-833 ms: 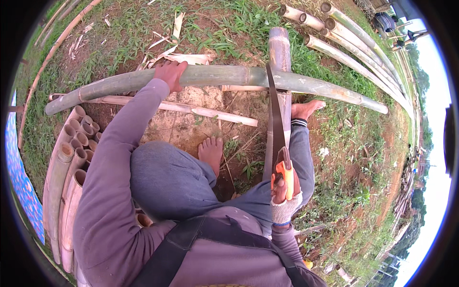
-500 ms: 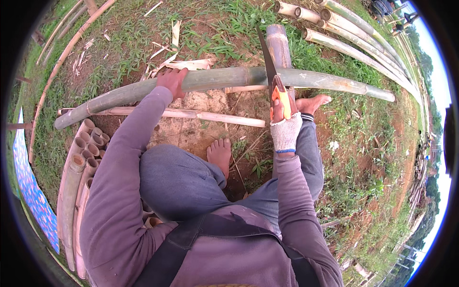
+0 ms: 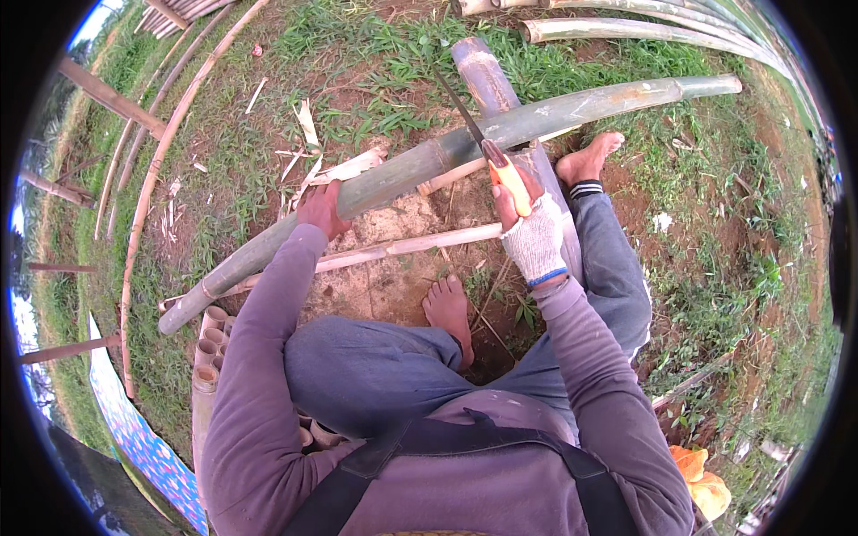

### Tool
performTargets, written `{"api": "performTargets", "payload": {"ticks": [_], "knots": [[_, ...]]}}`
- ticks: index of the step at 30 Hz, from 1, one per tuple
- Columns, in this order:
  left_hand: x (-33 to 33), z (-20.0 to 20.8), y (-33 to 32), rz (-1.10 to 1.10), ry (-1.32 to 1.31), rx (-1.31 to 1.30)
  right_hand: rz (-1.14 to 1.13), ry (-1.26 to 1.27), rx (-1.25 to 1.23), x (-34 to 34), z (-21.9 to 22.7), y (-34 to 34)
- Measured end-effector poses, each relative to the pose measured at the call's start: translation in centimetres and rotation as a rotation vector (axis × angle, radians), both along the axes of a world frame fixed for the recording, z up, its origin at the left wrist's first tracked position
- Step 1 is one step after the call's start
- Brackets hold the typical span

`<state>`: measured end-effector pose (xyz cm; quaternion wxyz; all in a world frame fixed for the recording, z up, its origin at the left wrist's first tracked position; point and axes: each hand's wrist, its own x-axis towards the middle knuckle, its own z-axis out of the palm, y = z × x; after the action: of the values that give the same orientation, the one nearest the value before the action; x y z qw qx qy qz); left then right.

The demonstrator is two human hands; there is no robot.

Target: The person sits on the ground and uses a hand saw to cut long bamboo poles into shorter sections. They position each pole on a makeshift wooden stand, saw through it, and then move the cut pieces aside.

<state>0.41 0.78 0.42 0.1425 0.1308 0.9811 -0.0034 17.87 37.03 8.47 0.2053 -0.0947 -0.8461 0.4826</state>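
Note:
A long green bamboo pole [image 3: 384,183] lies slantwise in front of me, its right part across a thicker bamboo piece [image 3: 481,71]. My bare left hand [image 3: 323,211] is wrapped over the pole's left part, with its fingers partly hidden behind the pole. In a white glove that leaves the fingers bare, my right hand [image 3: 533,223] grips the orange handle of a handsaw [image 3: 511,188]. The saw's dark blade crosses the pole near a joint, right of my left hand; whether it sits in a cut is too small to tell. My bare feet rest on either side.
Sawdust covers the soil under the pole, beside a thin pale bamboo length [image 3: 384,250]. Cut bamboo tubes [image 3: 206,380] stand stacked by my left arm. More poles [image 3: 643,31] lie at the far right. Pale peelings [image 3: 353,167], a patterned blue sheet [image 3: 147,438] and an orange item [image 3: 702,482] are nearby.
My view has turned, so the pole and ground appear rotated, with the pole's right end higher. Both hands keep their holds. The saw still crosses the pole near the same joint.

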Motion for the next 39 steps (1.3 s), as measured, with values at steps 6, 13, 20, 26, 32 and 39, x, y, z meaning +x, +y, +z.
{"api": "performTargets", "payload": {"ticks": [6,13,20,26,32,39], "knots": [[-0.5,3.2,3.2,-0.167,0.06,-0.082,0.045,0.069,0.041,2.5,-1.7,0.6],[-2.2,-0.8,6.6,-0.118,-0.063,0.057,-0.11,0.002,-0.003,0.2,1.3,-0.8],[-1.8,0.3,7.4,-0.132,-0.065,0.083,-0.13,0.061,0.109,5.1,0.1,-0.4],[-1.9,-1.1,6.1,-0.094,-0.083,0.099,0.048,0.131,0.566,19.0,1.2,0.5],[-2.0,-0.6,7.7,-0.114,-0.017,0.073,-0.103,0.086,0.189,2.4,-1.7,-0.2],[-0.5,0.5,6.5,-0.152,0.047,0.055,-0.091,0.103,0.146,2.5,-2.8,-0.6]]}}
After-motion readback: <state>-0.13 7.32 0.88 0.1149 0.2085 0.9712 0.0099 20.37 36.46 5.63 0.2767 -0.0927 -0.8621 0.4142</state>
